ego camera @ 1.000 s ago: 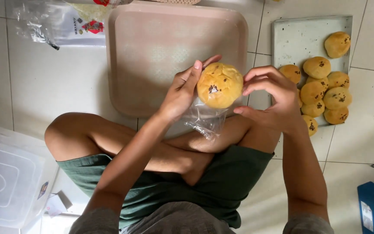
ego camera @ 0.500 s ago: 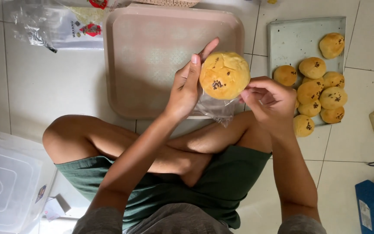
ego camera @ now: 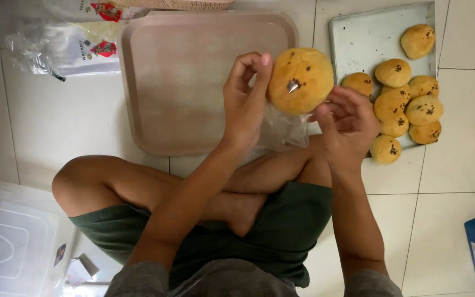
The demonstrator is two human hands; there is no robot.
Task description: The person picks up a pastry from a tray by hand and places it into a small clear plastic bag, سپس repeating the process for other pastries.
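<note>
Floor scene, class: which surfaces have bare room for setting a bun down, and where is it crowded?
The pink tray is bare, bordered by plastic bags on its left and the metal tray on its right. The metal tray's upper left part is free; its lower right is crowded with buns. Both hands hold one bun between the trays.

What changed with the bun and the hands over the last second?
The bun shifted a little rightward, toward the metal tray. The left hand went from cupping its side to pinching its edge; the right hand stayed below right, at the clear bag. The pink tray and the other buns look unchanged.
</note>
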